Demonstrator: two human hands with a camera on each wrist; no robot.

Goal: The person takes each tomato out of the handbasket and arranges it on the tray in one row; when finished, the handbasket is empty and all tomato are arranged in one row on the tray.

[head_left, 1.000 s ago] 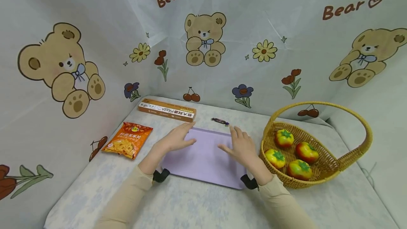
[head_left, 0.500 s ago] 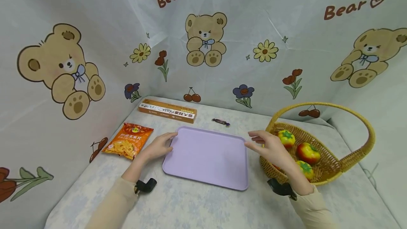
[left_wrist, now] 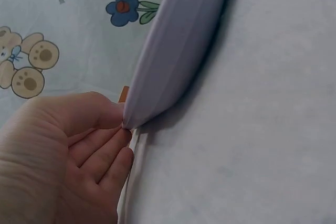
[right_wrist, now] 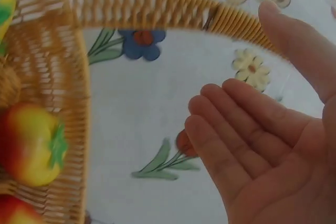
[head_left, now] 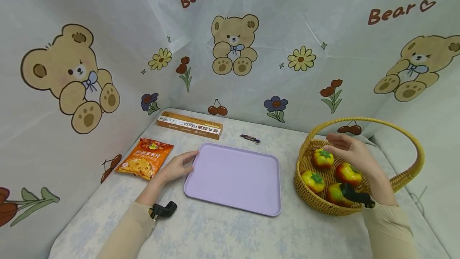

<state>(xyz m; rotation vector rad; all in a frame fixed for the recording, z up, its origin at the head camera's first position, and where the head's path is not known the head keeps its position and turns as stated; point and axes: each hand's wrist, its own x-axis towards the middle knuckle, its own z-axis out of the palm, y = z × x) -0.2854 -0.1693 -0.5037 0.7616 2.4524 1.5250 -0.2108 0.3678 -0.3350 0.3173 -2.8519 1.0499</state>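
A lilac rectangular tray [head_left: 233,181] lies flat on the table. My left hand [head_left: 176,167] is at its left edge, thumb and fingertips right at the rim. The left wrist view shows the tray [left_wrist: 178,45] edge-on, meeting the thumb and fingers [left_wrist: 107,148]. To the right stands an oval wicker basket [head_left: 305,195] with a tall arched handle, holding several red-and-yellow fruits [head_left: 323,158] with green leafy tops. Over the basket my right hand [head_left: 353,155] hovers with straight fingers, nothing in them. In the right wrist view its palm [right_wrist: 273,156] shows beside the basket handle [right_wrist: 157,6].
An orange snack bag [head_left: 145,159] lies left of the tray, near my left hand. Behind it sits a long pasta box [head_left: 189,125]. A small dark wrapped candy [head_left: 249,138] lies beyond the tray. A bear-printed cloth [head_left: 273,19] hangs around the table's back and sides.
Both hands have come apart from above the tray. My left hand has moved left to the tray's edge and stayed there; my right hand has travelled right, over the basket.
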